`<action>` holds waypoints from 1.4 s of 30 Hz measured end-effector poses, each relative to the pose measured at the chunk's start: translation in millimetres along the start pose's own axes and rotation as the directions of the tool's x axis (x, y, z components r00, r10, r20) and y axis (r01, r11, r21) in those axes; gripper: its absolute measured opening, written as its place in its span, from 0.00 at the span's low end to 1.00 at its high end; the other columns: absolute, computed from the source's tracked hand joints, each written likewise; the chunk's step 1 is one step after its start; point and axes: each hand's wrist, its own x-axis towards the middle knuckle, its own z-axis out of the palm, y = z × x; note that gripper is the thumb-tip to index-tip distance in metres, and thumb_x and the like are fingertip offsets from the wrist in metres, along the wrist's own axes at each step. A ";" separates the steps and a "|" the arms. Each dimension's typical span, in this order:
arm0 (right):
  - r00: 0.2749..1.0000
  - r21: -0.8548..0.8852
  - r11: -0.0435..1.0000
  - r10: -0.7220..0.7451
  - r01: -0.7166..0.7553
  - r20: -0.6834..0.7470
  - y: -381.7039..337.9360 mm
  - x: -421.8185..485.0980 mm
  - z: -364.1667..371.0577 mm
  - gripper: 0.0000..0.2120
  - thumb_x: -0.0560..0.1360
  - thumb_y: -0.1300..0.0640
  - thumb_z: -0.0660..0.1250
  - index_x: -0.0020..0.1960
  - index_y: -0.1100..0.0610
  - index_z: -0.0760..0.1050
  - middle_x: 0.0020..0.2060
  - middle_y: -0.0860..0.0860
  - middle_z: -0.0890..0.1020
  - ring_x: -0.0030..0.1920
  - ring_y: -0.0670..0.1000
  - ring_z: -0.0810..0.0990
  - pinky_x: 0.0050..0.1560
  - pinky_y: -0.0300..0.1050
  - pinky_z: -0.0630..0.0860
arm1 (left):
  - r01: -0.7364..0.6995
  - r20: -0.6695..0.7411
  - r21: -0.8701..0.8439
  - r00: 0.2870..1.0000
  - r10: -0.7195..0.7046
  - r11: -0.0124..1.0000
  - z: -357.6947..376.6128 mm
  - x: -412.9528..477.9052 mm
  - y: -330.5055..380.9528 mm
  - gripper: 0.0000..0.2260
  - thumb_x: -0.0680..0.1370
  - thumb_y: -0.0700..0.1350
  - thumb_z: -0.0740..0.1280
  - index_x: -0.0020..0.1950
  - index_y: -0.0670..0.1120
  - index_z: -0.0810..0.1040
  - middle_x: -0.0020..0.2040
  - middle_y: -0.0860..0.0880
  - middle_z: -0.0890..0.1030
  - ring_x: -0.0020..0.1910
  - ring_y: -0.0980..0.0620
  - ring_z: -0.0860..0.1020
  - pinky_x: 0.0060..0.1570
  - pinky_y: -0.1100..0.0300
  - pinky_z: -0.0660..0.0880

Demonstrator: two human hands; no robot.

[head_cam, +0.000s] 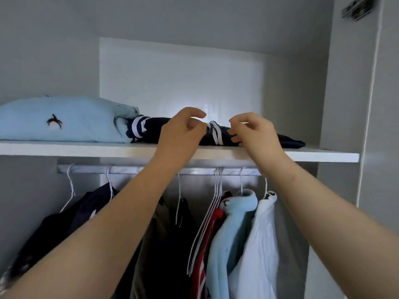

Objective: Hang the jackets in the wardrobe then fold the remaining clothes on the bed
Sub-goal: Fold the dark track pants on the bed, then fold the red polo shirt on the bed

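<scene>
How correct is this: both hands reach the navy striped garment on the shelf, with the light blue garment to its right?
Wrong side: the head view shows the light blue garment left of the navy striped garment. The left hand and right hand are at it on the shelf.

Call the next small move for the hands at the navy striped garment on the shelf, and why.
Probably nudge the navy striped garment further back on the shelf and flatten it. It lies bunched near the front edge beside the folded light-blue garment, and the left hand and right hand are at it, fingers curled; whether either has a grip is unclear.
</scene>
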 end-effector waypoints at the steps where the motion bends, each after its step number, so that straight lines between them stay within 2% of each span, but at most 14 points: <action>1: 0.999 0.051 0.999 0.008 -0.005 -0.050 -4.1 -14.2 4.6 0.11 0.76 0.61 0.62 0.39 0.48 0.75 0.36 0.48 0.80 0.38 0.49 0.76 0.42 0.41 0.72 | -0.007 0.011 -0.032 1.000 0.008 0.999 -5.7 -10.7 -0.1 0.10 0.75 0.39 0.63 0.45 0.55 0.75 0.45 0.47 0.82 0.49 0.45 0.80 0.52 0.53 0.77; 4: 0.990 0.139 0.990 0.048 -0.029 -0.133 -12.9 -57.1 15.2 0.11 0.76 0.64 0.61 0.40 0.50 0.75 0.38 0.51 0.80 0.35 0.46 0.76 0.37 0.35 0.72 | -0.005 0.075 -0.111 0.997 0.014 0.994 -21.0 -42.5 0.1 0.12 0.76 0.36 0.63 0.44 0.55 0.75 0.45 0.49 0.81 0.47 0.49 0.81 0.49 0.58 0.76; 8: 0.958 0.204 0.963 0.216 -0.177 -0.186 -16.5 -118.7 13.8 0.11 0.76 0.65 0.61 0.40 0.52 0.75 0.35 0.51 0.79 0.30 0.43 0.76 0.31 0.31 0.72 | 0.118 0.229 -0.227 0.971 -0.065 0.967 -28.8 -78.1 -3.7 0.12 0.76 0.36 0.63 0.42 0.53 0.77 0.38 0.55 0.81 0.36 0.59 0.80 0.45 0.59 0.75; 12: 0.854 0.202 0.912 0.407 -0.358 -0.323 -12.4 -190.2 -10.5 0.10 0.76 0.66 0.61 0.40 0.53 0.74 0.32 0.51 0.78 0.25 0.40 0.74 0.27 0.30 0.70 | 0.304 0.406 -0.309 0.899 -0.165 0.901 -9.4 -124.6 5.5 0.13 0.76 0.35 0.62 0.39 0.51 0.77 0.33 0.55 0.80 0.31 0.62 0.79 0.40 0.64 0.74; 15: 0.752 0.202 0.851 0.524 -0.486 -0.401 -15.0 -247.8 -33.5 0.09 0.77 0.65 0.61 0.41 0.54 0.74 0.33 0.52 0.78 0.28 0.45 0.74 0.27 0.30 0.69 | 0.399 0.547 -0.311 0.817 -0.181 0.863 11.5 -174.8 16.7 0.13 0.77 0.35 0.61 0.39 0.51 0.77 0.33 0.54 0.80 0.33 0.59 0.79 0.38 0.66 0.73; 17: 0.663 0.199 0.807 0.575 -0.556 -0.480 -23.1 -297.1 -52.5 0.08 0.77 0.64 0.61 0.41 0.55 0.74 0.33 0.51 0.78 0.30 0.47 0.74 0.28 0.31 0.69 | 0.455 0.670 -0.267 0.721 -0.176 0.850 26.8 -220.9 28.7 0.12 0.76 0.36 0.62 0.40 0.51 0.77 0.36 0.52 0.80 0.37 0.54 0.80 0.41 0.62 0.74; 20: 0.543 0.204 0.739 0.627 -0.643 -0.559 -35.5 -361.9 -77.3 0.09 0.77 0.63 0.61 0.41 0.54 0.75 0.34 0.51 0.79 0.31 0.48 0.74 0.28 0.32 0.70 | 0.503 0.782 -0.202 0.599 -0.171 0.840 43.9 -281.9 44.4 0.11 0.77 0.37 0.62 0.41 0.51 0.77 0.38 0.51 0.81 0.40 0.53 0.81 0.46 0.57 0.76; 24: 0.333 0.226 0.648 0.622 -0.727 -0.709 -72.2 -468.4 -122.1 0.08 0.76 0.61 0.62 0.40 0.53 0.75 0.35 0.51 0.79 0.31 0.48 0.75 0.33 0.37 0.70 | 0.529 0.898 -0.157 0.428 -0.103 0.834 61.9 -376.7 90.3 0.10 0.77 0.39 0.63 0.39 0.51 0.77 0.37 0.52 0.81 0.39 0.52 0.81 0.48 0.53 0.76; 27: 0.172 0.279 0.615 0.571 -0.738 -0.803 -120.5 -560.9 -152.7 0.08 0.76 0.61 0.62 0.41 0.54 0.75 0.35 0.51 0.80 0.31 0.48 0.75 0.34 0.37 0.70 | 0.546 0.966 -0.142 0.259 -0.005 0.826 63.6 -459.3 145.8 0.09 0.77 0.39 0.63 0.41 0.51 0.77 0.37 0.52 0.81 0.39 0.54 0.81 0.48 0.53 0.76; 32: -0.077 0.359 0.572 0.457 -0.737 -0.886 -214.3 -710.4 -182.9 0.07 0.76 0.61 0.62 0.41 0.54 0.76 0.34 0.50 0.79 0.31 0.48 0.75 0.35 0.40 0.71 | 0.563 0.993 -0.089 -0.016 0.119 0.822 32.7 -602.1 242.6 0.07 0.78 0.41 0.62 0.43 0.50 0.78 0.40 0.52 0.81 0.43 0.52 0.81 0.48 0.55 0.76; 35: -0.206 0.395 0.548 0.374 -0.737 -0.904 -275.7 -792.8 -191.1 0.09 0.75 0.62 0.61 0.40 0.53 0.75 0.32 0.49 0.79 0.30 0.48 0.75 0.35 0.40 0.71 | 0.566 0.974 -0.071 -0.139 0.180 0.821 7.1 -681.7 296.6 0.08 0.78 0.40 0.62 0.41 0.50 0.77 0.39 0.50 0.81 0.41 0.51 0.80 0.44 0.58 0.74; 39: -0.371 0.453 0.544 0.262 -0.706 -0.891 -354.8 -893.3 -196.9 0.09 0.76 0.62 0.61 0.39 0.53 0.75 0.33 0.50 0.79 0.30 0.48 0.75 0.35 0.40 0.70 | 0.544 0.914 -0.101 -0.280 0.294 0.833 -32.6 -774.2 370.4 0.08 0.78 0.38 0.61 0.42 0.48 0.76 0.37 0.51 0.79 0.37 0.53 0.78 0.32 0.71 0.71; 42: -0.475 0.499 0.557 0.201 -0.664 -0.857 -404.3 -956.4 -195.7 0.07 0.75 0.62 0.62 0.41 0.55 0.76 0.33 0.50 0.79 0.30 0.48 0.74 0.34 0.39 0.69 | 0.508 0.845 -0.122 -0.398 0.358 0.853 -60.5 -836.1 416.8 0.10 0.78 0.38 0.62 0.40 0.49 0.76 0.36 0.51 0.79 0.35 0.53 0.77 0.33 0.68 0.70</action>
